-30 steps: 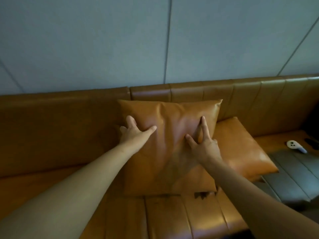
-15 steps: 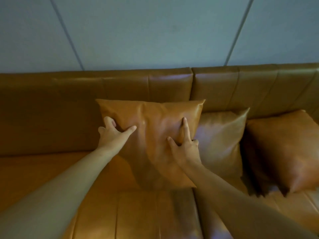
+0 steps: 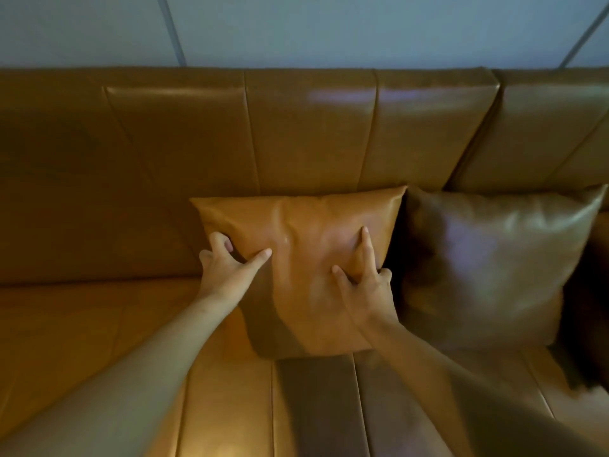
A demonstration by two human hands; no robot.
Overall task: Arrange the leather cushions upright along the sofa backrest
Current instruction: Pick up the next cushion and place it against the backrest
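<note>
Cushion, square glossy leather, gripped at both edges by left hand and right hand.

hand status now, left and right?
Left hand: grips the cushion by its left edge.
Right hand: grips its right edge, index finger straight.

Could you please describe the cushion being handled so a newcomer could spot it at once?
Start at the tan sofa backrest below the grey wall. The leftmost cushion against it is the one. Unlike the darker cushion beside it, it is lighter tan, gripped by the left hand and right hand.
</note>
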